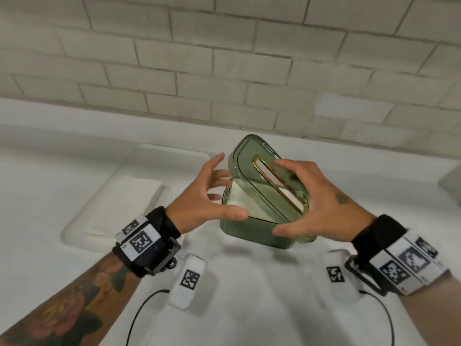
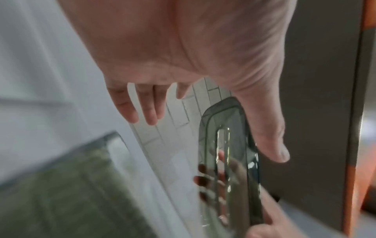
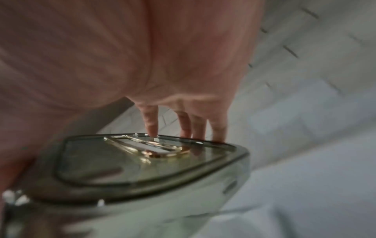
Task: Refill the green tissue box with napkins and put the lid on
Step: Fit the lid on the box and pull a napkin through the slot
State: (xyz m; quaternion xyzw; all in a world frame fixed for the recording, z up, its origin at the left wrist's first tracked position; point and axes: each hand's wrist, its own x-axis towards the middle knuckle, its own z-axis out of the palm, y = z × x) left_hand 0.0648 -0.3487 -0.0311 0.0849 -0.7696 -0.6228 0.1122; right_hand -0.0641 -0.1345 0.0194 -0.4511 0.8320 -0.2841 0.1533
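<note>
A white table runs along a wall of pale brick-pattern tiles. At far left on the table lies a shallow white tray with a flat white sheet in it. To its right, the person's left hand hovers beside the green tissue box, fingers spread and released, gripping nothing; whether any fingertip touches the box cannot be told. The forearm is tattooed, and a black wrist strap carries square black-and-white markers.

The green tissue box stands on the table at centre, translucent, with white napkins showing inside. Above it the lid is tilted, its far end raised clear of the box and its near end down at the box's rim. The lid is green and see-through, with a long gold-edged slot.

The right hand grasps the lid, fingers curled over its top and the thumb beneath its near edge. Its wrist also wears a strap with markers.

In front of the box, two small white blocks with square markers lie on the table, black cables trailing from them.
</note>
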